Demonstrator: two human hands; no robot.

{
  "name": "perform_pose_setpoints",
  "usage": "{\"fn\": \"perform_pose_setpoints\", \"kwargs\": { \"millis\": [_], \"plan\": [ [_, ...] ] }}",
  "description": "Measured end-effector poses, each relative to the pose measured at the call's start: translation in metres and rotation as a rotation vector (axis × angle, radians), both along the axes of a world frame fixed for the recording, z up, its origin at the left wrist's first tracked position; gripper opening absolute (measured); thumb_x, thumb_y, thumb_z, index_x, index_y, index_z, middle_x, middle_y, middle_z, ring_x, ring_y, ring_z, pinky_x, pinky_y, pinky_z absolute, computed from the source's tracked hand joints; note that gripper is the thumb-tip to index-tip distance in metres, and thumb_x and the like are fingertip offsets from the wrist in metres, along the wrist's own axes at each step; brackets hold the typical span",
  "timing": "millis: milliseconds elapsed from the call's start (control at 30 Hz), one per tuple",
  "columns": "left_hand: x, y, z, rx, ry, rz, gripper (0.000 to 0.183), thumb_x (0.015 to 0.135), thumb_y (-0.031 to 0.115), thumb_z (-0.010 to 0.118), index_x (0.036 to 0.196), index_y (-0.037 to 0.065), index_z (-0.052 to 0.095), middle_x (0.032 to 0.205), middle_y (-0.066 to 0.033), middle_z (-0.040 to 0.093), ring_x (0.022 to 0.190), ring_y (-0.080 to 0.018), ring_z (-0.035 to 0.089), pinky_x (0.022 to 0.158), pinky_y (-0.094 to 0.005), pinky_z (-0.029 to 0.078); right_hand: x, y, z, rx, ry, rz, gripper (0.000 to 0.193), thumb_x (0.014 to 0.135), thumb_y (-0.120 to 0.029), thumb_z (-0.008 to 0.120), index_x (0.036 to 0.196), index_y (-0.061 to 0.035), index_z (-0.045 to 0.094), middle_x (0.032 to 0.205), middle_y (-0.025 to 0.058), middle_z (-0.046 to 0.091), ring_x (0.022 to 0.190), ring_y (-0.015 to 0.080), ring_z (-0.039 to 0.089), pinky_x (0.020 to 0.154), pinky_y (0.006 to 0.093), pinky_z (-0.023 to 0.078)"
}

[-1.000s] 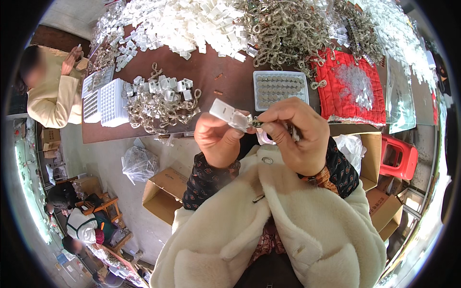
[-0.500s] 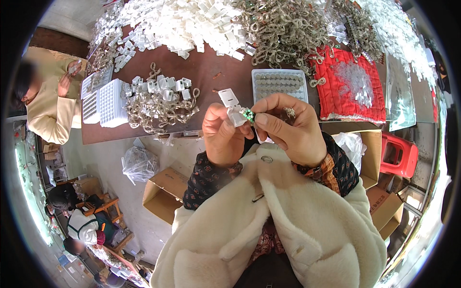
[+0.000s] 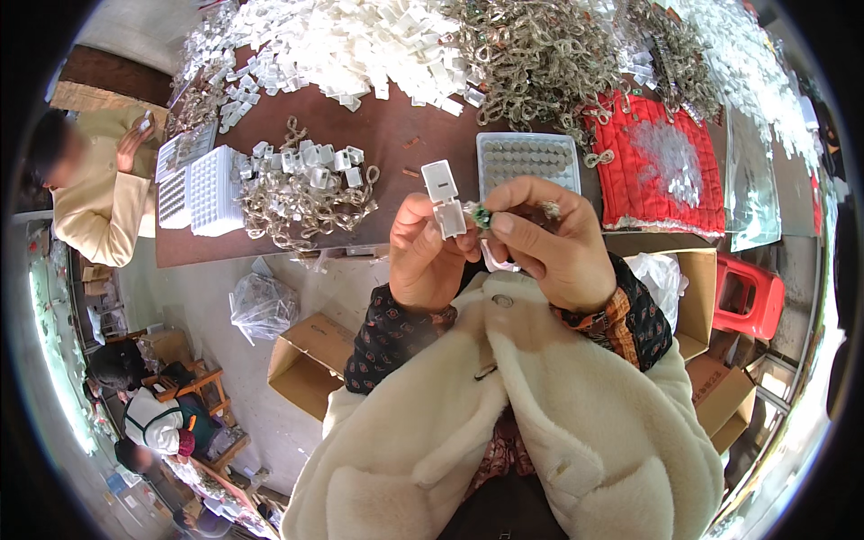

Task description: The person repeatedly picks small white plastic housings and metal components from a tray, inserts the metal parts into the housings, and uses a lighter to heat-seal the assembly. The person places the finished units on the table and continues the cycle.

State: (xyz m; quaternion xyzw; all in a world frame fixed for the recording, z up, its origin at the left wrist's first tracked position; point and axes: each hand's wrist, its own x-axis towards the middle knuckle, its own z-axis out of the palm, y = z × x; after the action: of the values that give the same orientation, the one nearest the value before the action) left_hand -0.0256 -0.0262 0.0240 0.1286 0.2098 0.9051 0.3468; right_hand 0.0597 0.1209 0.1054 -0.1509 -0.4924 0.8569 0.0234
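Observation:
My left hand (image 3: 421, 256) pinches a small white hinged plastic case (image 3: 441, 183) that is folded open, its lid standing up away from me. Close beside it, my right hand (image 3: 553, 243) grips a small green circuit board (image 3: 481, 217) between thumb and forefinger. The board's near end is at the case's edge; whether it touches cannot be made out. A bit of coiled clear wire (image 3: 550, 209) shows by the right fingers. Just behind that hand is a white tray (image 3: 526, 138) filled with rows of round silvery cells.
Heaped white cases (image 3: 360, 45) and bundled wire coils (image 3: 540, 63) cover the brown table's far side. Left lie wired cases (image 3: 306, 193) and stacked white trays (image 3: 214, 191). A red cloth (image 3: 630, 202) bears clear pieces. Cardboard boxes (image 3: 315, 360), a red stool (image 3: 747, 295) and a person (image 3: 108, 180) are around.
The white case has turned, so its lid and base now face upward more fully. The green board has tilted and shifted slightly right, with both hands a little farther right.

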Motion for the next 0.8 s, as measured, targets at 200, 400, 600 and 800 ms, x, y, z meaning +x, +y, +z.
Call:
{"fn": "perform_pose_setpoints", "kwargs": {
  "millis": [200,400,600,800],
  "plan": [
    [-0.002,-0.051,-0.004,-0.432,0.232,-0.039,0.020,0.091,-0.002,0.060,0.111,-0.004,0.063,0.099,-0.0126,0.067,0.084,-0.0178,0.064,0.070,-0.0310,0.055,0.015,0.017,-0.020,0.092,0.058,-0.210,0.015,0.095,-0.007,0.066,0.108,-0.0005,0.066,0.075,0.0020,0.062,0.054,0.0016,0.044,0.047,0.0169,0.029],
    [-0.001,-0.087,-0.025,-1.051,0.415,-0.294,0.023,0.092,0.003,0.065,0.113,-0.003,0.068,0.094,-0.0041,0.069,0.078,-0.0072,0.061,0.068,-0.0228,0.052,0.030,0.039,-0.038,0.140,0.010,-0.270,0.015,0.096,-0.005,0.062,0.109,0.0025,0.064,0.075,0.0065,0.063,0.052,0.0017,0.039,0.047,0.0163,0.026],
    [0.015,-0.031,-0.072,-1.051,0.309,-0.437,0.023,0.094,0.007,0.062,0.113,-0.005,0.066,0.092,-0.0050,0.068,0.072,-0.0087,0.061,0.067,-0.0238,0.051,0.050,0.052,-0.041,0.169,0.134,-0.347,0.016,0.096,-0.005,0.063,0.110,0.0029,0.064,0.076,0.0067,0.063,0.053,0.0019,0.041,0.046,0.0165,0.026],
    [0.027,-0.018,-0.076,-1.027,0.379,-0.522,0.023,0.095,0.007,0.059,0.116,-0.003,0.064,0.094,-0.0036,0.068,0.076,-0.0075,0.060,0.068,-0.0230,0.050,0.074,0.061,-0.044,0.222,0.073,-0.424,0.014,0.094,-0.003,0.064,0.108,0.0019,0.066,0.075,0.0047,0.062,0.052,0.0018,0.041,0.046,0.0177,0.027]
  ]
}}
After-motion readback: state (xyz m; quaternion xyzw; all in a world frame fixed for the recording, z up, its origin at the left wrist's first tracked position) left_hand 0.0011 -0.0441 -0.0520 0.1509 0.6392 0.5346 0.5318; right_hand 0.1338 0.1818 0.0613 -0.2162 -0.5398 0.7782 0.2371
